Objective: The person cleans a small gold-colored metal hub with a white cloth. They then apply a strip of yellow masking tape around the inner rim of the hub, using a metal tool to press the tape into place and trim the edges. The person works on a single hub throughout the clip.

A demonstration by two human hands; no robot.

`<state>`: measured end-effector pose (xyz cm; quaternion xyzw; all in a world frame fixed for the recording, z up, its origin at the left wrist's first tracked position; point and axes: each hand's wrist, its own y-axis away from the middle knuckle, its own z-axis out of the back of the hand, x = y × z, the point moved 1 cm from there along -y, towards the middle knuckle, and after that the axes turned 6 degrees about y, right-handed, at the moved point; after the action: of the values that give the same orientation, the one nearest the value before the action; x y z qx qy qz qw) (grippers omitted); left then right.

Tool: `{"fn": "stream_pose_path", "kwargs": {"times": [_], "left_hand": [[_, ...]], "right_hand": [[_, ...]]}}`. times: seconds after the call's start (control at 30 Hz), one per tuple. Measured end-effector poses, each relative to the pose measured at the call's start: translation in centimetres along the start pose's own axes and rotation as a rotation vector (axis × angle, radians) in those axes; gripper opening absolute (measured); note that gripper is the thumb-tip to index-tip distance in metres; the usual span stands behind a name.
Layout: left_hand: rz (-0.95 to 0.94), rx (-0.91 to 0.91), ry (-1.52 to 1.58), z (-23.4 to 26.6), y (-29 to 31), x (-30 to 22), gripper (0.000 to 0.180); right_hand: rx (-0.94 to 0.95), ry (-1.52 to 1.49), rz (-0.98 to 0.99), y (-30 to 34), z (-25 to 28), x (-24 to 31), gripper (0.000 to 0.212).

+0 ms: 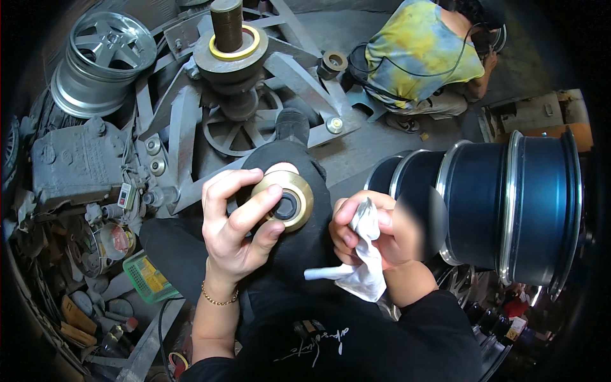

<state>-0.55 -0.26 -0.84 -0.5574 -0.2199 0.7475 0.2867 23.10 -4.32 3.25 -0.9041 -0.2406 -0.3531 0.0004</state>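
My left hand [232, 226] is closed on a round brass-coloured metal ring [303, 202] with a dark bore, its fingers across the face and edge. The ring is held over my dark trouser leg [280, 254]. A pinkish round edge shows just beyond it. In my right hand [391, 219], a crumpled white cloth [368, 274] is pinched between thumb and fingers, its lower end hanging down. A thin whitish stick-like piece [321, 274] juts left from the cloth; whether it is part of the cloth I cannot tell. The two hands are apart.
Ahead stands a metal frame with a threaded shaft [228, 25] and a yellow ring [238, 57]. A silver wheel rim [102, 63] is at left, dark blue rims [477, 197] at right. Another person [420, 51] crouches at the far right. A green basket [146, 277] sits lower left.
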Motion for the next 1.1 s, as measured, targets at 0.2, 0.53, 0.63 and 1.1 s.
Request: {"fn": "stream_pose_path", "kwargs": {"times": [0.2, 0.53, 0.63, 1.1], "left_hand": [[0.037, 0.007, 0.016, 0.1, -0.3, -0.6, 0.068], [-0.005, 0.095, -0.080, 0.5, -0.7, -0.8, 0.057], [-0.004, 0.100, -0.091, 0.5, -0.8, -0.9, 0.054], [0.006, 0.048, -0.035, 0.1, -0.3, -0.7, 0.064]], "right_hand": [[0.000, -0.129, -0.122, 0.6, -1.0, -0.7, 0.051], [-0.011, 0.121, -0.430, 1.7, -1.5, -4.2, 0.048], [0.013, 0.137, -0.420, 1.8, -1.4, -4.1, 0.048], [0.113, 0.082, -0.378, 1.7, -1.0, -4.0, 0.039]]}}
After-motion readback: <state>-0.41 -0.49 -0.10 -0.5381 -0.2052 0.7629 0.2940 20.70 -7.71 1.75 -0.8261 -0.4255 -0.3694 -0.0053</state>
